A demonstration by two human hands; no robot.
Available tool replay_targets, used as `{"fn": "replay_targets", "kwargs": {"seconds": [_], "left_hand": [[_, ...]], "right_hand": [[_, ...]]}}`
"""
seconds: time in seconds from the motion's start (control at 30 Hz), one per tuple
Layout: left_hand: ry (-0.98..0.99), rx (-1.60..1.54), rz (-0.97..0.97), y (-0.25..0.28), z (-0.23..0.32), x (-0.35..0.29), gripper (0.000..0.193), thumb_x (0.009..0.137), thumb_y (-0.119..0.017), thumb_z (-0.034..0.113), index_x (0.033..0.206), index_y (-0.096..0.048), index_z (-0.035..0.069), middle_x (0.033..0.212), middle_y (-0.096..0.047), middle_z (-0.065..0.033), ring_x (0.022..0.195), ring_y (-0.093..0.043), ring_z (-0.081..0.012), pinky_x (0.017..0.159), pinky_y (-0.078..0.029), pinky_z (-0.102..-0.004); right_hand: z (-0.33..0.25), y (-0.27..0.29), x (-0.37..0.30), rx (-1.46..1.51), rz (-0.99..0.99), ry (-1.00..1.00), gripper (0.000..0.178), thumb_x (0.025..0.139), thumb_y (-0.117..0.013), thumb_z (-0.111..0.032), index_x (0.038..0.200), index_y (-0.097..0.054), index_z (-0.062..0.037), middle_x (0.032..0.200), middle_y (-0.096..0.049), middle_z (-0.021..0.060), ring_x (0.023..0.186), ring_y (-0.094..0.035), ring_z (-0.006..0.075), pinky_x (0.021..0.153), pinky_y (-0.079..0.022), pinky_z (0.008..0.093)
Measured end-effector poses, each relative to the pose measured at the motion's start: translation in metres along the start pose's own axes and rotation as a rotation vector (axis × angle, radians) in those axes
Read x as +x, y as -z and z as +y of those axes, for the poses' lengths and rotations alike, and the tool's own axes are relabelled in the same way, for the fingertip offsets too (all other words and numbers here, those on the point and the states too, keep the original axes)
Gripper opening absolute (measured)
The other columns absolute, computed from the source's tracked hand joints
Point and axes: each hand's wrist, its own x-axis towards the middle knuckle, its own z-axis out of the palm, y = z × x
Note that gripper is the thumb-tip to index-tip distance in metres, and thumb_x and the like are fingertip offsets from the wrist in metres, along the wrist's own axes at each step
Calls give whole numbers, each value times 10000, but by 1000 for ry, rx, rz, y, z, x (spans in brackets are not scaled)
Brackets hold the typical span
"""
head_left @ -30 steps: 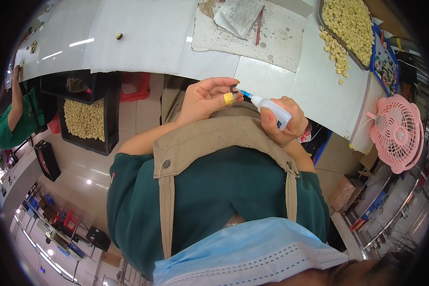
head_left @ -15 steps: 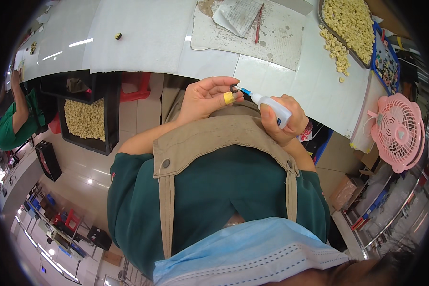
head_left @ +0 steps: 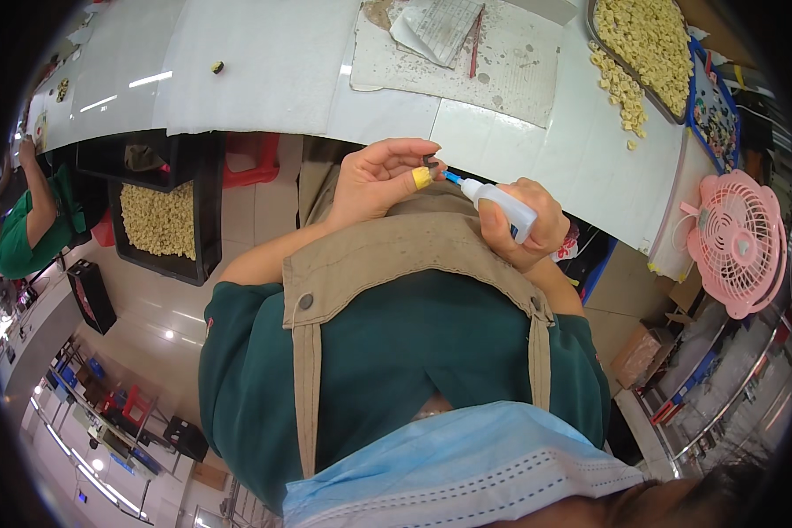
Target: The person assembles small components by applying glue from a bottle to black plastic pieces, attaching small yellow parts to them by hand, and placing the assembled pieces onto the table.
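Observation:
My left hand (head_left: 380, 179) pinches a small dark piece (head_left: 430, 161) between thumb and fingers; its exact kind is too small to tell. Yellow tape (head_left: 422, 178) wraps the thumb of that hand. In my right hand (head_left: 530, 220) is a translucent white squeeze bottle (head_left: 512, 209), tilted with its blue needle tip (head_left: 453, 177) toward the dark piece. The tip is close to the piece; whether they touch I cannot make out. Both hands are in front of my apron (head_left: 405, 246), just off the table's near edge.
A stained board (head_left: 510, 79) bears papers (head_left: 440, 28) and a red pen (head_left: 478, 44). At the right lie a tray of small yellowish pieces (head_left: 647, 44), some spilled beside it, and a pink fan (head_left: 737, 242). A black crate (head_left: 204, 255) stands lower left; beyond sits another person (head_left: 31, 224).
The bottle's tip has shifted slightly down and away from the upper fingers of my left hand. The dark piece has turned a little in my left fingers.

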Motion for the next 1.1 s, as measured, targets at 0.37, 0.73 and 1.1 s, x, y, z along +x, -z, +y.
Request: {"fn": "replay_targets", "kwargs": {"seconds": [0.37, 0.73, 1.1], "left_hand": [[-4, -25, 9, 3, 0, 1, 275, 806, -592, -41, 1078, -554, -35, 973, -620, -120, 916, -609, -158, 836, -487, -270], [59, -63, 53, 5, 6, 4, 301, 795, -614, -28, 1088, -551, -39, 947, -628, -124, 882, -619, -172, 809, -500, -284], [18, -89, 9, 17, 13, 10, 319, 799, -615, -3, 1108, -544, -39, 935, -638, -137, 867, -626, -197, 759, -495, -276]], "right_hand": [[1, -1, 0, 21, -13, -50, 225, 604, -730, -74, 766, -577, -41, 578, -526, 64, 427, -476, 160, 399, -387, 244], [49, -15, 44, 205, 311, -447, 187, 804, -649, -149, 876, -537, -17, 682, -558, 7, 622, -493, 82, 553, -410, 201], [96, -2, 64, -344, 145, -263, 212, 793, -639, -235, 864, -612, -37, 805, -615, 79, 775, -575, 215, 705, -445, 301]]}}
